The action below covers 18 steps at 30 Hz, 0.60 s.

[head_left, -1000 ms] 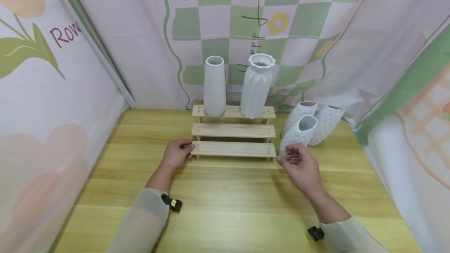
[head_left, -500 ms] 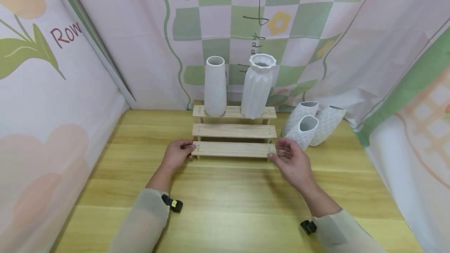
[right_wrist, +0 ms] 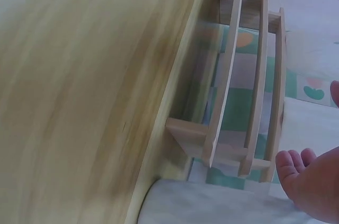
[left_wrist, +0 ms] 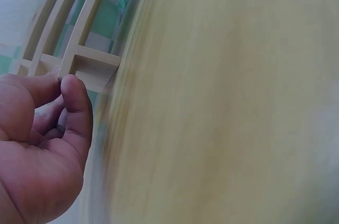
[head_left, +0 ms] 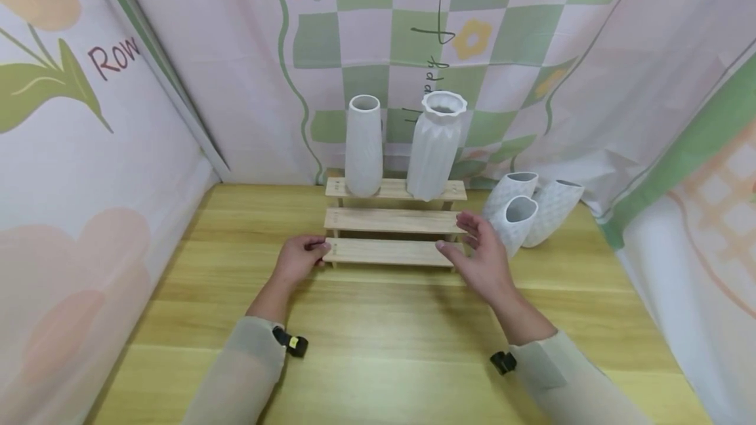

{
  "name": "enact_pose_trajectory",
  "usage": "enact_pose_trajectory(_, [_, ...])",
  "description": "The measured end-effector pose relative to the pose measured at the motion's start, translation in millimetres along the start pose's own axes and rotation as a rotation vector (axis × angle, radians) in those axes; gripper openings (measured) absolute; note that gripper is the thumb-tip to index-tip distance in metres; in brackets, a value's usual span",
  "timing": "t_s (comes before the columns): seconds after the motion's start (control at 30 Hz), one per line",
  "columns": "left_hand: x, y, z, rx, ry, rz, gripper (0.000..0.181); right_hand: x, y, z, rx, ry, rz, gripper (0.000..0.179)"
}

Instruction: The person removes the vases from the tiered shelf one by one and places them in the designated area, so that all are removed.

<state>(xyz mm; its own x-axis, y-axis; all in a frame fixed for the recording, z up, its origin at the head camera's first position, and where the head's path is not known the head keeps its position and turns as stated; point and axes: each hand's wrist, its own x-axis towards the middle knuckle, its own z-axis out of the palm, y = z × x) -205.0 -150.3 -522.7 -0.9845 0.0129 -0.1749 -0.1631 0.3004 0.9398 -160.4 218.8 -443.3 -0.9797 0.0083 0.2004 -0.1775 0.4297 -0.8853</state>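
A three-tier wooden stand (head_left: 390, 252) stands on the table. My left hand (head_left: 298, 260) pinches the left end of its lowest board between thumb and fingers, as the left wrist view also shows. My right hand (head_left: 485, 261), fingers spread and relaxed, hovers over the stand's right end and holds nothing. On the top board stand two white vases: a smooth tapered vase (head_left: 363, 149) on the left and a pleated vase (head_left: 436, 153) with a scalloped rim on the right. Just beyond my right hand is a cluster of three textured white vases (head_left: 546, 215), partly hidden by that hand.
The wooden tabletop (head_left: 366, 346) stretches in front of the stand. A checked curtain (head_left: 363, 38) hangs right behind the top board and the vases. Printed cloth panels close off the left and right sides.
My right hand has moved left, from in front of the textured vases to over the right end of the stand, and its fingers have opened out. My left hand keeps its pinch.
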Motion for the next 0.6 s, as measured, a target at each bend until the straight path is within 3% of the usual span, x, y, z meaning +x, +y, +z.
enact_pose_trajectory(0.27, [1.1, -2.7, -1.1, -0.005, 0.000, -0.007, 0.038, 19.6, -1.2, 14.3, 0.052, 0.047, 0.015, 0.093])
enact_pose_trajectory(0.6, [0.3, -2.0, -0.6, -0.009, -0.006, -0.006, 0.039, 38.2, -1.2, 25.5, 0.003, 0.085, 0.022, 0.102])
